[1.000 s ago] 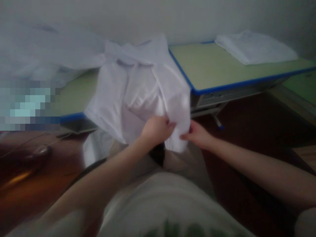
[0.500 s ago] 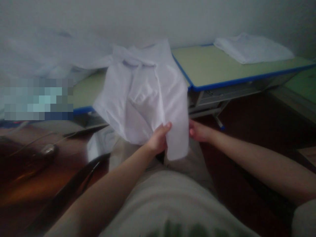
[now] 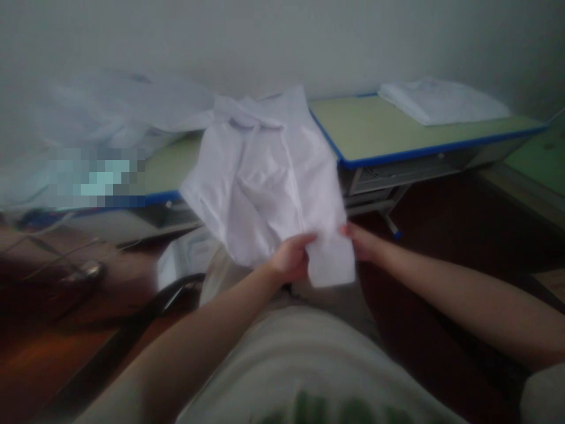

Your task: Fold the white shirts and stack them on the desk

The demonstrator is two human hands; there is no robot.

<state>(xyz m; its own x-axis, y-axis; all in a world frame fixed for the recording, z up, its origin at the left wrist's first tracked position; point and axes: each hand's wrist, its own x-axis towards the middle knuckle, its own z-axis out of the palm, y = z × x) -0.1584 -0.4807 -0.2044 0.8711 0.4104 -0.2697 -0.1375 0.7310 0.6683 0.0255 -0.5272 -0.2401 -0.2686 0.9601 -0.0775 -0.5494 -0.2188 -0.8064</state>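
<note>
A white shirt (image 3: 265, 176) hangs over the near edge of a green desk with blue trim (image 3: 163, 171). Its collar lies up on the desk and its lower hem drops toward my lap. My left hand (image 3: 289, 259) grips the hem from the left, thumb on top of the cloth. On the right side of the same hem, my right hand (image 3: 362, 241) pinches the fabric, partly hidden behind it. The picture is blurred.
A second green desk (image 3: 388, 132) stands to the right with a folded white garment (image 3: 441, 100) on its far end. A pile of white cloth (image 3: 101, 118) lies on the left desk. A dark chair frame (image 3: 145, 312) and cables (image 3: 66, 265) are at lower left.
Both hands still hold the shirt's hem and have shifted a little to the right. The view has tilted, so desks and shirt sit lower in the picture.
</note>
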